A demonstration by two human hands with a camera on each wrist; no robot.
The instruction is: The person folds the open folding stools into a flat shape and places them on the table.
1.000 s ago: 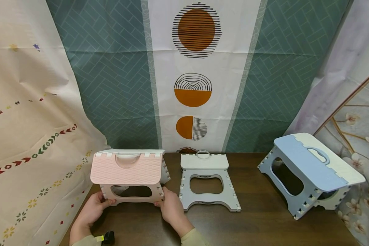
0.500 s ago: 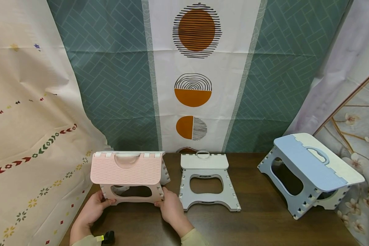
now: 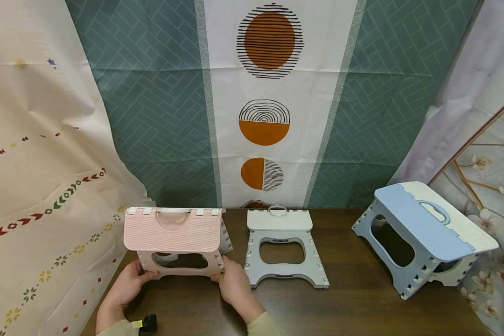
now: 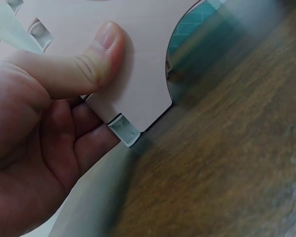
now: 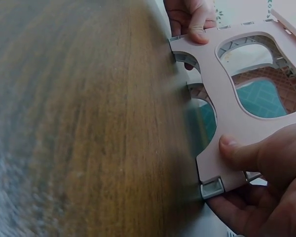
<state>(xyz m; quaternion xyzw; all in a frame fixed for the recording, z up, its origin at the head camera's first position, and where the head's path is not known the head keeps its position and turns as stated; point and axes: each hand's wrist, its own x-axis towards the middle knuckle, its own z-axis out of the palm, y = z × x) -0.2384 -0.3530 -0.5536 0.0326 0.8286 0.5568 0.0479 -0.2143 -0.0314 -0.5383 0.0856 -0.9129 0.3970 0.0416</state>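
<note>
Both hands grip the pink stool [image 3: 172,238]. In the head view your left hand [image 3: 128,284] and right hand [image 3: 234,281] clamp opposite ends of its near leg, left of the grey stool [image 3: 277,269]; the white strip [image 3: 172,209] behind the seat shows less than a second ago, suggesting a slight fold or settling. Left wrist: your thumb [image 4: 107,52] presses the pink face, fingers behind. Right wrist: you pinch the opposite corner likewise.

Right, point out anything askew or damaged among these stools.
In the head view, the pink stool at left looks askew: its seat seems peaked, the back half nearly hidden, whereas the seat of the blue stool lies flat. No damage is visible.
</note>
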